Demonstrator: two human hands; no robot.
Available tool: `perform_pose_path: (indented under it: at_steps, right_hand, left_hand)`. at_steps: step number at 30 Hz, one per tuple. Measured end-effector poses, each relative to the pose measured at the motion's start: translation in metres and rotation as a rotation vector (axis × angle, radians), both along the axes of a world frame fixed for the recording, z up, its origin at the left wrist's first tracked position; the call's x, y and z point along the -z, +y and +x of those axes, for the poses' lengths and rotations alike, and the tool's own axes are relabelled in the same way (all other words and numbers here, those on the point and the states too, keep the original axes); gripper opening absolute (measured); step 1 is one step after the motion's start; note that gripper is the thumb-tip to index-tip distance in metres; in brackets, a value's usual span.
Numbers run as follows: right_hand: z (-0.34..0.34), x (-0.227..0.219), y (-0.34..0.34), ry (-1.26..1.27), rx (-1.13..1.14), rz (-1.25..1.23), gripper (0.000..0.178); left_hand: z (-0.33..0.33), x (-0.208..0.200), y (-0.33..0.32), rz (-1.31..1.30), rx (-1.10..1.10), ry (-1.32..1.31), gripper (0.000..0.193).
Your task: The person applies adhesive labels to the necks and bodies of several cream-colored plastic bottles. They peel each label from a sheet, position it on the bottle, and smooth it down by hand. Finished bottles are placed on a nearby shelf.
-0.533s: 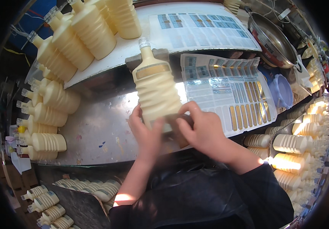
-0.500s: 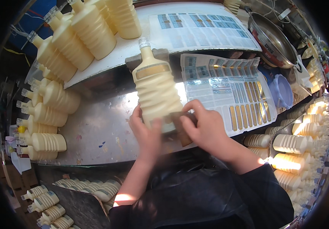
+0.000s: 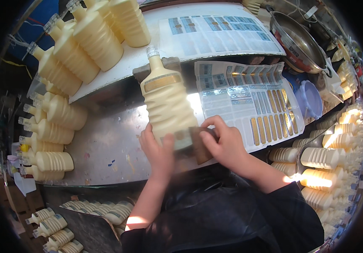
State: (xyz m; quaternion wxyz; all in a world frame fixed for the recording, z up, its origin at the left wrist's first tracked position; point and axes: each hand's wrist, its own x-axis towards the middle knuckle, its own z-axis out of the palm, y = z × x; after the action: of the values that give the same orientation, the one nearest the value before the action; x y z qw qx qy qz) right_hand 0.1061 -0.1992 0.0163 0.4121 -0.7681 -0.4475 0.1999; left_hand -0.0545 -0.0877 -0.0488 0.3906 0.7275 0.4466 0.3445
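A cream-coloured, rippled bottle point(image 3: 169, 105) lies on its back before me, its clear neck pointing away. Its shoulder rests on a grey support point(image 3: 141, 71), and a gold label point(image 3: 162, 82) sits below the neck. My left hand point(image 3: 158, 149) is wrapped round the lower left side, the thumb over the front and blurred. A greenish label point(image 3: 183, 141) shows near the base. My right hand point(image 3: 228, 143) pinches a flat brown scraper-like piece point(image 3: 200, 147) against the lower right of the bottle, partly over that label.
Label sheets point(image 3: 249, 105) lie right of the bottle, with more on the white shelf point(image 3: 156, 25) behind. Cream bottles stand at the far left point(image 3: 97, 40) and lie at the left point(image 3: 48, 158) and right point(image 3: 320, 158). A metal pan point(image 3: 299, 42) and lilac bucket point(image 3: 310, 99) are at the right.
The brown piece has turned slightly more upright at the bottle's lower right. Both hands stay at the base of the bottle, and the whole view has shifted a little.
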Motion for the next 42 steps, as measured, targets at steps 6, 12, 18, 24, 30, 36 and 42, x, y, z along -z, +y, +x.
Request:
perform_pose_path:
  at_steps: [6, 12, 18, 24, 30, 36, 42]
  right_hand:
    - [0.018, 0.036, -0.005, 0.154, 0.062, -0.026, 0.018]
    - [-0.006, -0.01, -0.001, 0.133, 0.013, 0.124, 0.015]
    - [-0.011, 0.004, 0.005, -0.143, -0.045, 0.061, 0.018]
    - [0.012, 0.049, -0.002, 0.089, 0.079, 0.102, 0.015]
    - [0.02, 0.03, -0.001, 0.259, 0.115, 0.132, 0.014]
    - [0.015, 0.029, 0.008, 0.142, 0.055, 0.163, 0.014]
    - [0.01, 0.0, 0.021, 0.251, 0.069, 0.237, 0.01]
  left_hand:
    - [-0.002, 0.004, 0.001, -0.051, 0.052, -0.154, 0.062]
    - [-0.005, 0.005, 0.004, -0.08, 0.032, -0.232, 0.054]
    - [0.0, -0.011, 0.005, 0.006, 0.052, 0.076, 0.053]
    - [-0.005, 0.005, 0.006, 0.073, 0.123, -0.093, 0.05]
    - [-0.012, 0.007, 0.009, 0.06, 0.163, -0.146, 0.049]
    - [-0.012, 0.019, 0.003, 0.033, 0.063, -0.225, 0.05]
    - [-0.013, 0.013, 0.007, -0.095, 0.068, -0.297, 0.052]
